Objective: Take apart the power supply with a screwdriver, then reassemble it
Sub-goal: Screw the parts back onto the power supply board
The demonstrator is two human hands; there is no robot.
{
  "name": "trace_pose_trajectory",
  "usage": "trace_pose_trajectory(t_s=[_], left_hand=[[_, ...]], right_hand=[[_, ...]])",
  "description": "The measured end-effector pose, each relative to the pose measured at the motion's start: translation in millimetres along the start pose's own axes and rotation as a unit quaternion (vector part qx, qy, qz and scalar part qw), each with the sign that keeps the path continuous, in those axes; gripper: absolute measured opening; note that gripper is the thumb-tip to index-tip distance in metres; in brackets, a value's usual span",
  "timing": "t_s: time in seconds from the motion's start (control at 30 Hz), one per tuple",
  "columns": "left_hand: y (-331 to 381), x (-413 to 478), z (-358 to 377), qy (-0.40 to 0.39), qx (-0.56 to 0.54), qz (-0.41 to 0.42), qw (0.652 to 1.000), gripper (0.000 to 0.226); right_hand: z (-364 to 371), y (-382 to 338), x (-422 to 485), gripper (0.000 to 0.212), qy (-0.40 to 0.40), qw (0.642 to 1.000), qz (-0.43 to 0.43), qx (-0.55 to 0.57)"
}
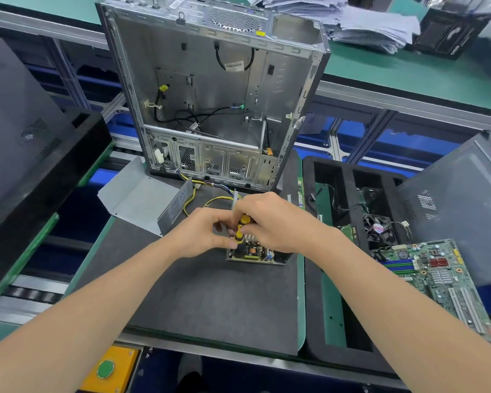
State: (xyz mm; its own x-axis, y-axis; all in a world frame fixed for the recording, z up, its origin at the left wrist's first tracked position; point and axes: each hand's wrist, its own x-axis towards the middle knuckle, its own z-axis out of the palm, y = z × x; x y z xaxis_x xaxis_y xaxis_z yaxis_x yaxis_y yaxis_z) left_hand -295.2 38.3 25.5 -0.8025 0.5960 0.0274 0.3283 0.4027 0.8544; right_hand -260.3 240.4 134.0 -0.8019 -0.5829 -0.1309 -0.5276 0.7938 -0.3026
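Note:
The open power supply point(256, 255) sits on the dark mat point(204, 302), its circuit board bared and mostly hidden by my hands. A yellow and black screwdriver point(241, 231) stands upright over its left side. My right hand point(270, 222) grips the upper handle. My left hand point(201, 234) pinches the lower shaft with thumb and fingers. The supply's grey metal cover point(174, 207) leans to the left, beside a flat metal panel point(136, 194). Yellow and black wires point(199, 198) run from the supply toward the case.
An empty silver computer case point(213, 100) stands upright behind the mat. A motherboard point(434, 273) and a fan point(379, 229) lie in a black tray at the right. Dark case panels flank both sides. A yellow box with a green button point(106, 368) is at the near edge.

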Motion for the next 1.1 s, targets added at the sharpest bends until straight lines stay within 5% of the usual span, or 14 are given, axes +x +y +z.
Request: trace_pose_trajectory(t_s=[0.3, 0.57, 1.1], left_hand=[[-25, -21, 24, 0.056, -0.068, -0.041, 0.995, 0.062], [-41, -31, 67, 0.136, -0.026, -0.078, 0.987, 0.043], [-43, -33, 72, 0.139, 0.042, -0.09, 0.985, 0.038]], right_hand=[[8, 3, -5, 0.018, -0.018, 1.0, 0.004, -0.008], [28, 8, -14, 0.014, 0.01, 0.999, 0.053, 0.009], [43, 4, -30, 0.016, 0.047, 0.998, 0.035, 0.02]])
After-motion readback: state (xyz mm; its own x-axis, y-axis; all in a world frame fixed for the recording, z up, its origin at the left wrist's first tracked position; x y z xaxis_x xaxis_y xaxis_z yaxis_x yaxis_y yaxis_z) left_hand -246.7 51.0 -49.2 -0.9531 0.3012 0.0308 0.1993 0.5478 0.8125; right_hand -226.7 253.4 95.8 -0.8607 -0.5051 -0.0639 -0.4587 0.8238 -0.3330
